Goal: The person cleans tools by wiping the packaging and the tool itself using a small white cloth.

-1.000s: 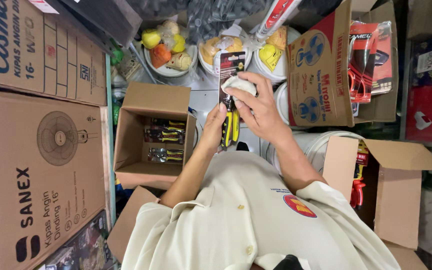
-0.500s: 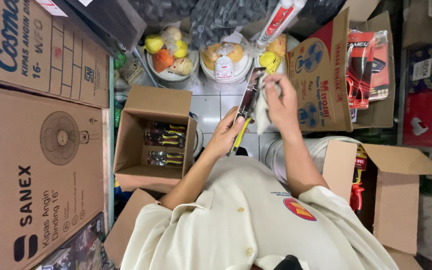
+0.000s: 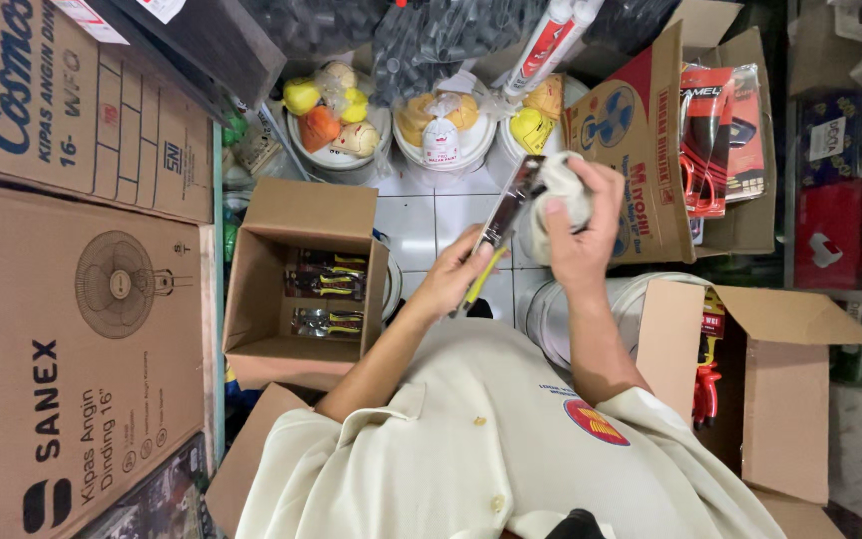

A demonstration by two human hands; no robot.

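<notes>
Packaged tool (image 3: 504, 222) in left hand (image 3: 451, 279), perhaps a cloth (image 3: 559, 190) in right hand (image 3: 583, 240).

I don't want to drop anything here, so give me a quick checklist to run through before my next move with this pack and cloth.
1. Left hand grips the packaged yellow-handled tool at its lower end: ok.
2. Right hand holds the white cloth against the pack's upper end: ok.
3. Pack's surface clean: cannot tell, too small and partly covered.
4. Open cardboard box on the left has spare room beside its similar packs: ok.
</notes>
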